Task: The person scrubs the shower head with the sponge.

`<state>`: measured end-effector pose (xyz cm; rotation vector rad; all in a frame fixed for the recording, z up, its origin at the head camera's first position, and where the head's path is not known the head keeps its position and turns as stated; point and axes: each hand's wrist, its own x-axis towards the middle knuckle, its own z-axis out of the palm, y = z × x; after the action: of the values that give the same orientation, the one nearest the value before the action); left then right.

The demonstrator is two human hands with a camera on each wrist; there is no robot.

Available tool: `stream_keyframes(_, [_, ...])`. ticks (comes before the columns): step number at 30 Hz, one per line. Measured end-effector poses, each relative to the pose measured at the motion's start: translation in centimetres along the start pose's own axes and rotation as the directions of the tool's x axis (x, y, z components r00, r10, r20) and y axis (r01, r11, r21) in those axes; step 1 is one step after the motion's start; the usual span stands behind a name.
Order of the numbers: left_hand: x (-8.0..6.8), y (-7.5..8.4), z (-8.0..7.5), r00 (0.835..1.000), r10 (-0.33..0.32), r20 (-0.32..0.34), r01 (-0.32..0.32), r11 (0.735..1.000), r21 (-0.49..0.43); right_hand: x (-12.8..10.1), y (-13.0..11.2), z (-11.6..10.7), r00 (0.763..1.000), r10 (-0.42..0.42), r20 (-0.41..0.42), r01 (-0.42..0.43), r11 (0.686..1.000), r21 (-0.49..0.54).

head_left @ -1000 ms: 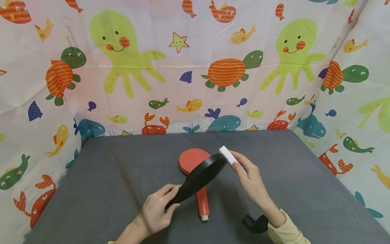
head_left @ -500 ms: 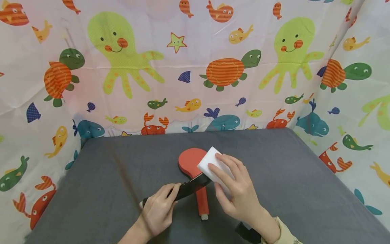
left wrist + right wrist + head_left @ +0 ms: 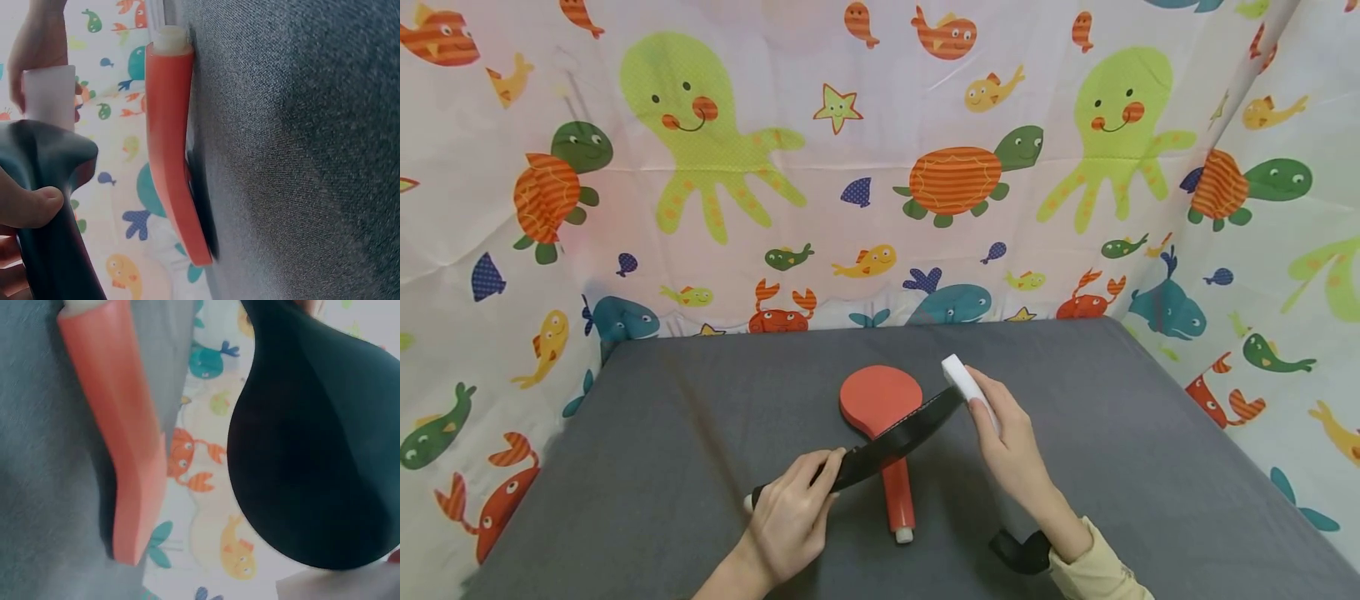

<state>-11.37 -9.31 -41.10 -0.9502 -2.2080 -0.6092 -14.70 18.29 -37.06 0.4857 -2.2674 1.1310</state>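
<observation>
My left hand (image 3: 793,521) grips the handle of a black paddle-shaped thing (image 3: 901,437) with a round head. Held above the table, it tilts up to the right and overlaps a red one in the head view. A white sponge block (image 3: 962,381) is pinched between the thumb and fingers of my right hand (image 3: 1015,446), right at the far edge of the black head. Broad and smooth, the black head (image 3: 312,437) fills much of the right wrist view. The similar red paddle-shaped thing (image 3: 880,398) lies on the table, its pale-tipped handle pointing toward me.
Grey cloth covers the table (image 3: 700,417). A curtain printed with sea animals (image 3: 842,192) stands along its back and sides. Below the right wrist hangs a black strap (image 3: 1021,552).
Half a second ago the sponge lay broad side up over the black head; now it is back at the far right edge, turned on its side. The left hand has barely moved.
</observation>
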Motion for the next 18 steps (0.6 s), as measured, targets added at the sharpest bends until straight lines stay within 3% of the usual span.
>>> stream_keyframes(2, [0.0, 0.1, 0.0, 1.000, -0.003, -0.006, 0.003, 1.000, -0.001, -0.1, -0.5, 0.0, 1.000, 0.004, -0.012, -0.004, 1.000, 0.010])
stream_keyframes(6, [0.2, 0.2, -0.2, 1.000, -0.003, -0.028, 0.003, 1.000, 0.001, 0.0, -1.7, 0.0, 0.991, -0.105, -0.086, 0.108, 0.994, 0.030])
stream_keyframes(8, [0.3, 0.2, -0.3, 0.999, 0.001, -0.041, -0.001, 1.000, 0.006, 0.0, -2.3, 0.1, 0.970, -0.203, -0.136, 0.205, 0.979, 0.000])
stream_keyframes(10, [0.3, 0.1, -0.4, 0.999, 0.003, -0.047, -0.002, 1.000, 0.017, 0.0, -3.1, 0.4, 0.930, -0.327, -0.167, 0.321, 0.945, -0.062])
stream_keyframes(13, [0.3, 0.1, -0.3, 0.999, 0.009, -0.047, -0.008, 0.999, 0.033, -0.4, -4.6, 1.2, 0.847, -0.509, -0.152, 0.475, 0.853, -0.216])
stream_keyframes(18, [0.2, 0.1, -0.1, 0.999, 0.023, -0.034, -0.022, 0.999, 0.049, -1.4, -6.5, 2.7, 0.689, -0.724, -0.024, 0.640, 0.624, -0.449])
